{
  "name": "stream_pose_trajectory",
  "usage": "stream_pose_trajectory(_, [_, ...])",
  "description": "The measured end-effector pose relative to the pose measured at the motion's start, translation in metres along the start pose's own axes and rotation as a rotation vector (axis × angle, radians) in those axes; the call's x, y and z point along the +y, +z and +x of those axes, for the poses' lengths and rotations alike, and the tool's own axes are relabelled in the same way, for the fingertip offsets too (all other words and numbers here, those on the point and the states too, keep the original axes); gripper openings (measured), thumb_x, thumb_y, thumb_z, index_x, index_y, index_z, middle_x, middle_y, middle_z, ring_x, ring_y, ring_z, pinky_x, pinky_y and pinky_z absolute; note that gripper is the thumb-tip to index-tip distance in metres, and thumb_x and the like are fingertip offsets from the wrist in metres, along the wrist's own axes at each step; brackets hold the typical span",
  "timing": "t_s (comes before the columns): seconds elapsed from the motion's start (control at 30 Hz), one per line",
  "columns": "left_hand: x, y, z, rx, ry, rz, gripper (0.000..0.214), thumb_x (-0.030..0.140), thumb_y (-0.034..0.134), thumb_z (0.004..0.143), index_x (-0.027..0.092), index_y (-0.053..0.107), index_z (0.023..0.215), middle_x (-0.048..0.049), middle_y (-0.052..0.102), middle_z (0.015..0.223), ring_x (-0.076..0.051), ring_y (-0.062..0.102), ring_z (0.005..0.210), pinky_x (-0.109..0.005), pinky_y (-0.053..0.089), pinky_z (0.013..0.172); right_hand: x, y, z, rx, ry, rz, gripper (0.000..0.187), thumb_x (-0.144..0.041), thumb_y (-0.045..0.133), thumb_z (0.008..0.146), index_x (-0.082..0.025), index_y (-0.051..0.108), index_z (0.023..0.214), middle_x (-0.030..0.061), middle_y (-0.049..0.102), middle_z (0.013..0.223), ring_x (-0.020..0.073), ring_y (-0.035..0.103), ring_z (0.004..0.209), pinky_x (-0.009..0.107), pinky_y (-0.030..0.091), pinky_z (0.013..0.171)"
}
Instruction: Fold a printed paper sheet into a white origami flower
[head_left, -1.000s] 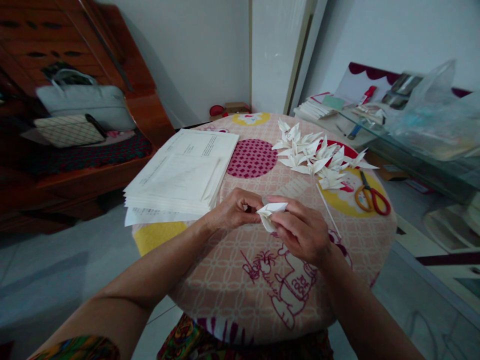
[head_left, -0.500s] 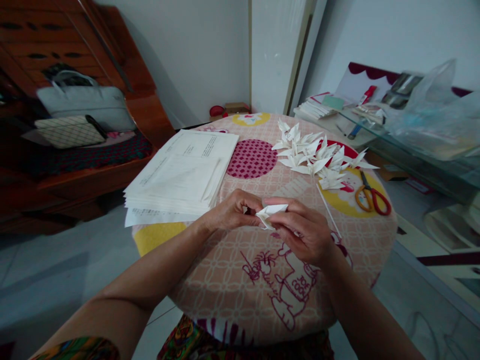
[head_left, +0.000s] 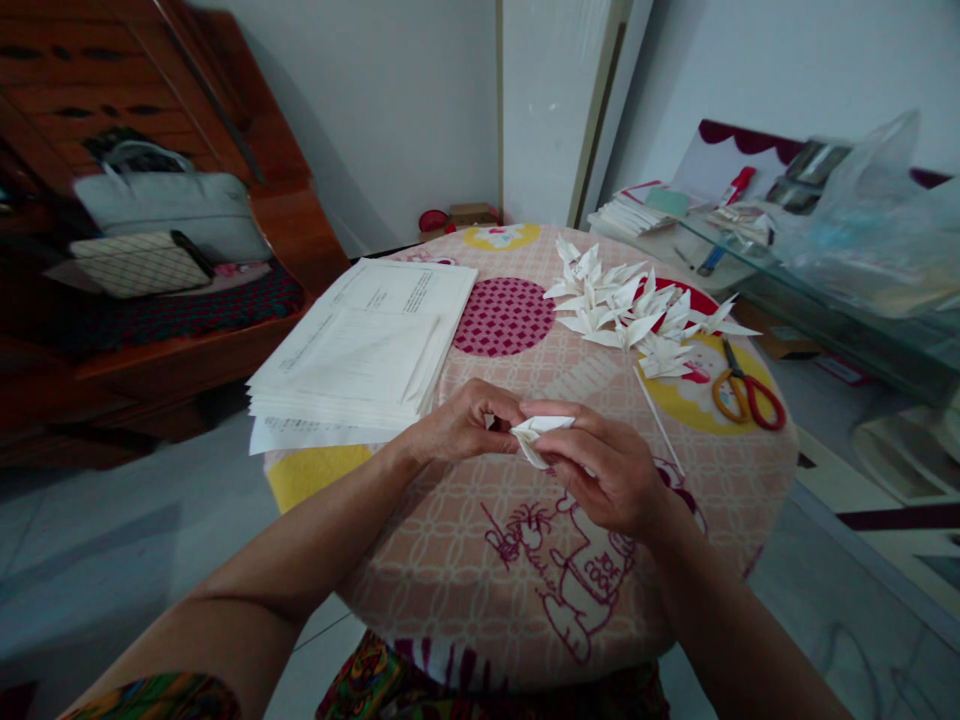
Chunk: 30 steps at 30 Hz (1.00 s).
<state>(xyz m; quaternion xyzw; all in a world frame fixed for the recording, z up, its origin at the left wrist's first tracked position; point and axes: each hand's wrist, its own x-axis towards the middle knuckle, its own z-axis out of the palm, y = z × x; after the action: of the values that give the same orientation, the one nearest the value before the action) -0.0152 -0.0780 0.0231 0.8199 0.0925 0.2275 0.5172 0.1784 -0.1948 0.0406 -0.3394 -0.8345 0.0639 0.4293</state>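
Note:
Between my two hands is a small piece of folded white paper, with pointed ends and a flap hanging down. My left hand pinches its left side between thumb and fingers. On its right side, my right hand grips the paper, hiding part of it. Both hands are above the front part of the round table. Beyond my right hand lies a cluster of folded white paper shapes with pointed petals. A thin white stick is close to my right hand.
A stack of printed paper sheets lies at the table's left. Scissors with orange and red handles rest at the right edge. Further right, a glass shelf carries a plastic bag. A wooden bench holding bags stands at the left.
The folded paper has shifted slightly in my fingers, and its lower flap now hangs further down. My right fingers have moved a little; my left hand stays almost in place.

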Motion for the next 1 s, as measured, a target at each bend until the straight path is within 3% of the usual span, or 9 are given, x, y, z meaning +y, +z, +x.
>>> stream_pose_trajectory(0.73, [-0.008,0.002,0.0,0.021,-0.058,-0.023,0.027,0.035,0.075,0.08,0.01,0.073,0.07,-0.001,0.059,0.062,-0.008,0.046,0.057,-0.022,0.036,0.054,0.004,0.004,0.001,-0.023,-0.003,-0.017,0.024,-0.007,0.044,0.093,-0.019,0.058,0.109,0.015,0.066,0.123,0.0221,0.06,0.124,0.041,0.056,0.095])
stream_pose_trajectory(1.0, [-0.013,0.007,0.009,0.141,-0.115,-0.07,0.03,0.037,0.077,0.077,0.01,0.068,0.066,0.0011,0.055,0.059,-0.008,0.042,0.056,-0.02,0.033,0.052,0.024,0.011,-0.001,0.072,0.063,-0.085,0.02,-0.011,0.048,0.091,-0.018,0.063,0.103,0.0091,0.069,0.096,0.0203,0.067,0.094,0.034,0.056,0.08])
